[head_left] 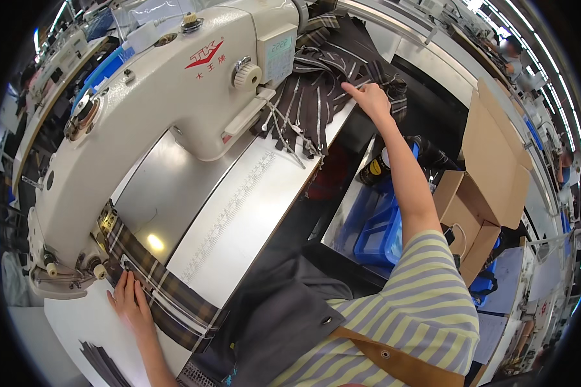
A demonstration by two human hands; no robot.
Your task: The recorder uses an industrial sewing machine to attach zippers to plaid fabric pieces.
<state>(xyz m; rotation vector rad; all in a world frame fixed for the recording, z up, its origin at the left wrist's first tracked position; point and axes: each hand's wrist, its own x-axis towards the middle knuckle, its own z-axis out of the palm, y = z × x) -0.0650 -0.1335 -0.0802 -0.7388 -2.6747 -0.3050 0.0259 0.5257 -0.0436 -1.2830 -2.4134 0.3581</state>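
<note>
A strip of dark plaid fabric (pixel 174 293) lies under the needle end of a cream sewing machine (pixel 200 71) and runs toward my body. My left hand (pixel 134 304) rests flat beside the needle area, its fingertips touching the strip's left edge, where a small metal piece shows. At the far side, my right hand (pixel 371 102) reaches the edge of a heap of dark zippers (pixel 310 97) with pale teeth and metal pulls. Its thumb stands apart over the heap; its other fingers are partly hidden, and I see nothing held.
A white ruled table (pixel 232 216) spans the machine's near side. To the right are a blue bin (pixel 379 235), a black can (pixel 373 171) and an open cardboard box (pixel 471 216). Dark strips (pixel 103 366) lie at the lower left. People and other machines stand in the background.
</note>
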